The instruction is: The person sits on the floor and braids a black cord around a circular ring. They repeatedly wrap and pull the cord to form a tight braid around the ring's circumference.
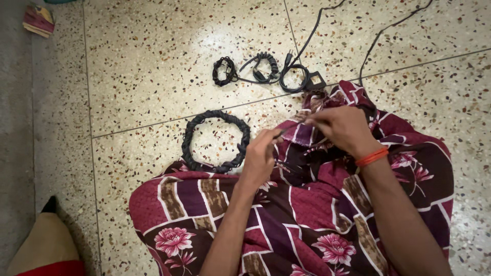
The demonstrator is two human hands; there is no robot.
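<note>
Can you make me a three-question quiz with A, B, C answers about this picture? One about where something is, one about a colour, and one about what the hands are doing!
1. Where does the big black braided ring lie?
A. On the speckled floor beside the patterned cloth
B. On the person's wrist
C. On a chair

2. What colour is the band on the right wrist?
A. Blue
B. Orange
C. White

3. What are the two hands doing?
A. Resting flat on the floor
B. Pinching something thin between them, above the cloth
C. Clapping

Answers:
1 A: its lower edge meets the cloth's edge.
2 B: it is bright orange.
3 B: the left hand and right hand both have fingertips pressed together over the lap.
</note>
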